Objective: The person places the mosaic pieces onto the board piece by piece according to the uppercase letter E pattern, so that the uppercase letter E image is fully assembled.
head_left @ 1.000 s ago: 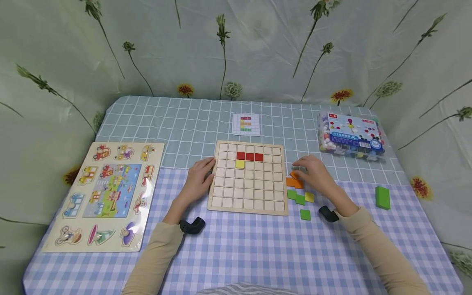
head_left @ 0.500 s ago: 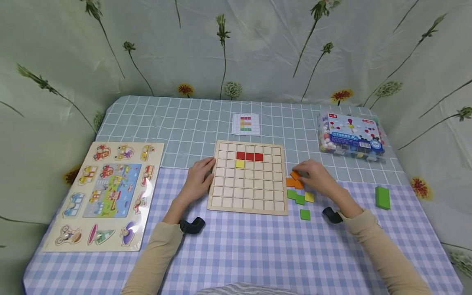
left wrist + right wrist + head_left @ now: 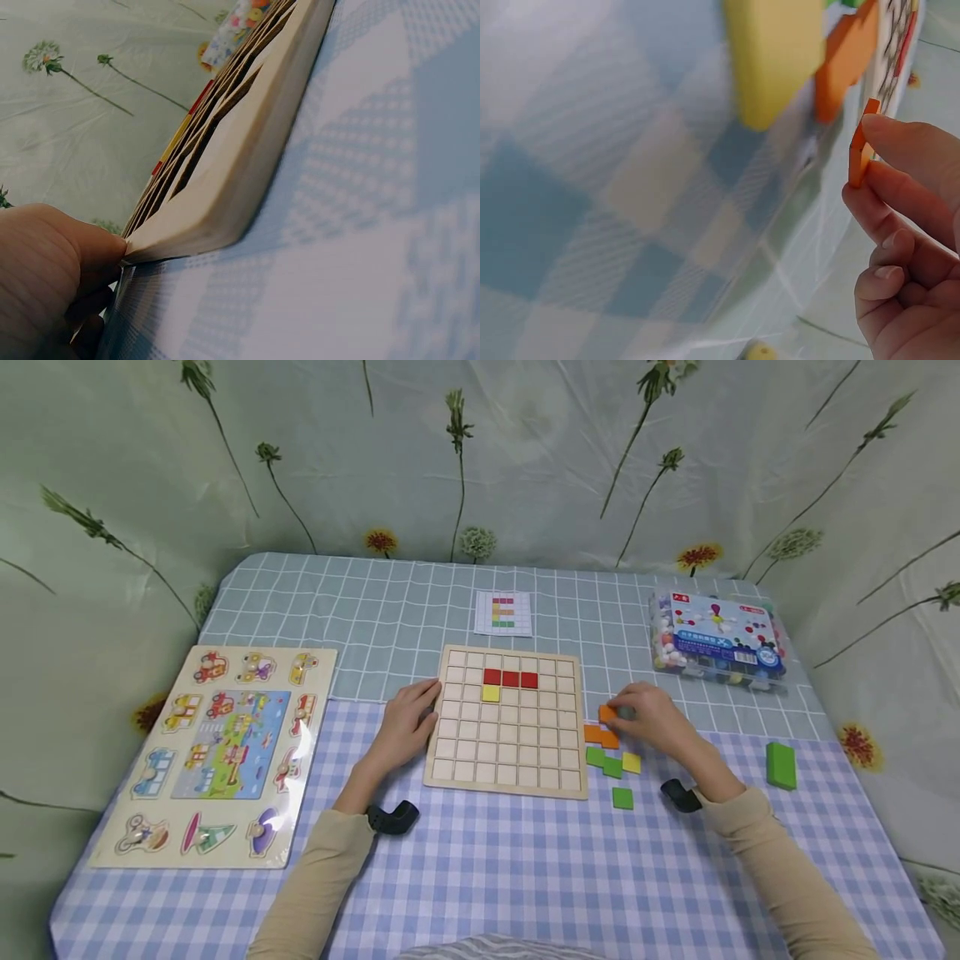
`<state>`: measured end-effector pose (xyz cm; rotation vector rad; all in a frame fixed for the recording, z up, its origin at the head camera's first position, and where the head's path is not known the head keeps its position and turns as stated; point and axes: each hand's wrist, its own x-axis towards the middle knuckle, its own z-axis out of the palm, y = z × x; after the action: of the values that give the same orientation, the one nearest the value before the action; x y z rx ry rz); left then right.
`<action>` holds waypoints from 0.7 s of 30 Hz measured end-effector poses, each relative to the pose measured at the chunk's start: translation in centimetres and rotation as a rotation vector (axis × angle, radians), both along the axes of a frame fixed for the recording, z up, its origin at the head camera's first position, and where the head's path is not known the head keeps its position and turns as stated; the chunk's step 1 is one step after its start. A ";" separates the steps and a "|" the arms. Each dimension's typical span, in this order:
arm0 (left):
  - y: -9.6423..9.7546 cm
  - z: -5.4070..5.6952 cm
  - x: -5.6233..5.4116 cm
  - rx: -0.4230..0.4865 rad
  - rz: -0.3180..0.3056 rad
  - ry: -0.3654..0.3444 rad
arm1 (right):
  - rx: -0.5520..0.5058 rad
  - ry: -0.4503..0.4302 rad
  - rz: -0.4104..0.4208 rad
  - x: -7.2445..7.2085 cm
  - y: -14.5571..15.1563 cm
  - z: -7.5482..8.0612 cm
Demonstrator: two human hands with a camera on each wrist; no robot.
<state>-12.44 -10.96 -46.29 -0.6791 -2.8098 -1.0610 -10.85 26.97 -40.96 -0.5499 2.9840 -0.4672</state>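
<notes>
A wooden grid board (image 3: 507, 781) lies mid-table, with a row of red tiles (image 3: 511, 679) and one yellow tile (image 3: 491, 693) below its left end. My left hand (image 3: 405, 725) rests against the board's left edge; in the left wrist view the thumb (image 3: 90, 244) touches its side near a corner. To the right of the board, my right hand (image 3: 652, 717) pinches an orange square tile (image 3: 861, 142) between thumb and fingers. Just below it lie more orange tiles (image 3: 601, 736), green tiles (image 3: 612, 767) and another yellow tile (image 3: 632, 763).
A small card (image 3: 503, 613) with a coloured grid pattern lies behind the board. On the left is a picture puzzle board (image 3: 311, 760). A clear box of coloured balls (image 3: 718, 639) stands at the back right. A green block (image 3: 781, 766) sits near the right edge.
My right hand has shifted slightly right, and the orange tile has turned straighter and moved a little apart from the tiles below. The left hand stays at the board.
</notes>
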 end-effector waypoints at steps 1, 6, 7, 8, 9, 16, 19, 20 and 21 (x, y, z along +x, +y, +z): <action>0.0 0.0 0.0 0.000 0.000 0.001 | -0.006 0.009 0.004 0.0 -0.1 0.1; 0.0 0.1 0.0 0.000 -0.002 0.015 | -0.047 0.072 0.054 -0.1 -1.3 0.4; 0.0 0.1 0.0 -0.001 -0.003 0.019 | -0.058 0.081 0.064 -0.2 -1.6 0.4; 0.0 0.1 0.0 -0.005 -0.004 0.024 | -0.067 0.085 0.067 -0.2 -2.0 0.4; 0.0 0.1 0.0 -0.004 -0.005 0.023 | -0.078 0.087 0.072 -0.2 -2.4 0.4; 0.0 -0.1 0.0 -0.005 -0.002 0.003 | -0.105 0.082 0.126 -0.6 -5.3 0.1; 0.0 -0.1 0.0 -0.005 -0.001 0.019 | -0.118 0.079 0.162 -0.8 -6.7 0.0; 0.0 -0.1 0.0 -0.004 -0.001 0.026 | -0.122 0.083 0.176 -0.9 -7.1 -0.1; 0.0 -0.1 0.0 -0.001 -0.001 0.033 | -0.122 0.086 0.186 -1.0 -7.6 -0.1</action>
<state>-12.39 -10.98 -46.39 -0.6914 -2.7829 -1.0382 -11.85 19.41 -41.07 -0.8702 2.9593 -0.6273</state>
